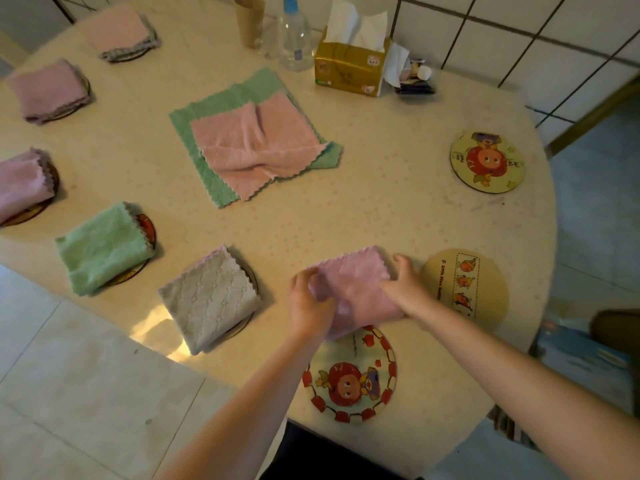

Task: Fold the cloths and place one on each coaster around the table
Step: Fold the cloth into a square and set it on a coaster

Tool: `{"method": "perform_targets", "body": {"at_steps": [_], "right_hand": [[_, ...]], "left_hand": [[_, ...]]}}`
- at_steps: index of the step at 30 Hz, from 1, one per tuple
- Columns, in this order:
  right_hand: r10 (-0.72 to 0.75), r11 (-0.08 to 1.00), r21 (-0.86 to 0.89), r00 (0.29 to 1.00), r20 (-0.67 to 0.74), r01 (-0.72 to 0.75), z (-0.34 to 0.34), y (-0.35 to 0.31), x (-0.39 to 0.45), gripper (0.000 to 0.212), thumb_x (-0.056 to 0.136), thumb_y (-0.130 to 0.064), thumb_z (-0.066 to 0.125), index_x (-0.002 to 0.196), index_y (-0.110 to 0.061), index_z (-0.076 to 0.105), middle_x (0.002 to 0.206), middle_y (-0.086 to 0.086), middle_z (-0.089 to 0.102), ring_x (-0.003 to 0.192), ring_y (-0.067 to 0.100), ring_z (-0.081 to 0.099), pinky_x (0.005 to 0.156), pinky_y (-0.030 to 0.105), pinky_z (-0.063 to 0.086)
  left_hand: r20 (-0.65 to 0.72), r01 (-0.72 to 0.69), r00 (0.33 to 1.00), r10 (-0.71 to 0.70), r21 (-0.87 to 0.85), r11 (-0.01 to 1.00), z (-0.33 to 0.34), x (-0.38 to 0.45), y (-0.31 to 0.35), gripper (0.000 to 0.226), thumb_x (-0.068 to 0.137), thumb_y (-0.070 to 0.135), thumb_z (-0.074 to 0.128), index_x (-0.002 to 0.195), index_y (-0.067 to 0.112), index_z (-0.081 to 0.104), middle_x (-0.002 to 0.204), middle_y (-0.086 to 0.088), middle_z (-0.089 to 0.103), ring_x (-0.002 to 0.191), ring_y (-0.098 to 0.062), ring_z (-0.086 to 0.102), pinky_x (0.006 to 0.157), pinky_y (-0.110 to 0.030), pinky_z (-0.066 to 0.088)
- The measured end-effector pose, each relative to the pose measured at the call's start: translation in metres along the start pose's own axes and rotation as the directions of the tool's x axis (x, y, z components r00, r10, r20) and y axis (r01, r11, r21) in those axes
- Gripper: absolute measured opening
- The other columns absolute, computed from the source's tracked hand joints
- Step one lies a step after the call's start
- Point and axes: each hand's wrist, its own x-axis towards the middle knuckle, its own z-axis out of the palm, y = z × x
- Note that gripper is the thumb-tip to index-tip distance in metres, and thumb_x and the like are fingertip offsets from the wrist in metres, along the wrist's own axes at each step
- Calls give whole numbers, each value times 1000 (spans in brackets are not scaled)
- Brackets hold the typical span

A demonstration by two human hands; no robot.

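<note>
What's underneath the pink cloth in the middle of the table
A green cloth lies spread flat under the rumpled pink cloth, its edges showing at the left, top and right corner. Whether anything else lies beneath the pair is hidden.

we have both bare arms reaching forward, left hand (310,299) and right hand (405,289) palms down, fingers curled, gripping opposite sides of the cloth (353,285)

At the far edge of the bench (381,216) you've got a yellow tissue box (349,69) with tissues sticking up, a clear spray bottle (294,39) left of it, a brown cardboard tube (248,19) further left, and small clutter (414,77) right of the box, against a tiled wall (519,36).
</note>
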Motion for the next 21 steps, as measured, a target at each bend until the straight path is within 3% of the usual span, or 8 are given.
{"method": "perform_targets", "body": {"at_steps": [2, 5, 7, 10, 13, 15, 18, 21], "right_hand": [[113, 979, 160, 990, 84, -126, -9, -6, -4, 61, 91, -27, 56, 143, -21, 26, 127, 11, 49, 90, 23, 56, 63, 31, 50], [109, 961, 241, 985, 134, -138, -19, -8, -4, 43, 90, -28, 59, 127, -9, 49, 110, 9, 62, 89, 23, 61, 67, 33, 52], [37, 949, 301, 983, 182, -91, -22, -8, -9, 31, 92, -25, 57, 119, -8, 59, 102, 8, 67, 83, 21, 62, 63, 28, 48], [-88, 875, 480, 958, 274, -57, -29, -9, -21, 28, 95, -19, 53, 121, -10, 58, 106, 9, 69, 90, 24, 65, 76, 34, 54], [-202, 824, 564, 906, 371, -48, -36, -3, -43, 25, 96, -20, 52, 121, -15, 57, 106, 8, 69, 89, 23, 66, 77, 38, 54], [-231, 834, 550, 878, 419, -43, -39, 3, -57, 22, 96, -24, 52, 118, -21, 57, 105, 5, 69, 90, 23, 66, 79, 41, 54], [-290, 862, 504, 868, 403, 54, -39, 19, -71, 17, 96, -26, 53, 112, -22, 58, 102, 2, 68, 88, 18, 64, 69, 34, 55], [-394, 909, 289, 848, 354, 301, -33, 40, -76, 19, 95, -24, 55, 110, -15, 60, 107, 5, 67, 98, 21, 64, 83, 40, 55]], "left_hand": [[-49, 138, 988, -148, -168, 976, 2, -2, 6, 59, 73, 1, 67, 122, 27, 47, 124, 1, 45, 107, -21, 53, 80, -33, 55], [-58, 291, 942, -332, -355, 888, 4, -6, 15, 51, 78, 4, 69, 118, 23, 43, 111, 1, 53, 90, -15, 55, 59, -22, 46], [-37, 340, 922, -386, -400, 851, 5, -9, 19, 48, 81, 9, 71, 117, 20, 41, 107, 0, 55, 87, -15, 54, 65, -27, 48], [8, 419, 889, -458, -421, 805, 4, -16, 17, 56, 78, 23, 77, 120, 13, 42, 97, -2, 54, 94, -22, 56, 80, -40, 53], [238, 519, 847, -475, -561, 645, 0, -38, 14, 57, 79, 34, 75, 118, 1, 50, 103, -11, 61, 98, -28, 62, 81, -40, 54], [363, 547, 834, -416, -641, 539, -7, -57, 8, 50, 83, 34, 71, 118, 2, 55, 112, -14, 66, 102, -30, 65, 80, -38, 56], [268, 456, 884, -383, -676, 579, -12, -83, -6, 31, 87, 22, 67, 107, 1, 59, 97, -14, 70, 82, -25, 68, 63, -32, 59], [81, 375, 908, -411, -596, 710, -10, -110, -25, 26, 83, 20, 72, 105, 9, 64, 97, -11, 70, 85, -24, 66, 72, -36, 55]]}}
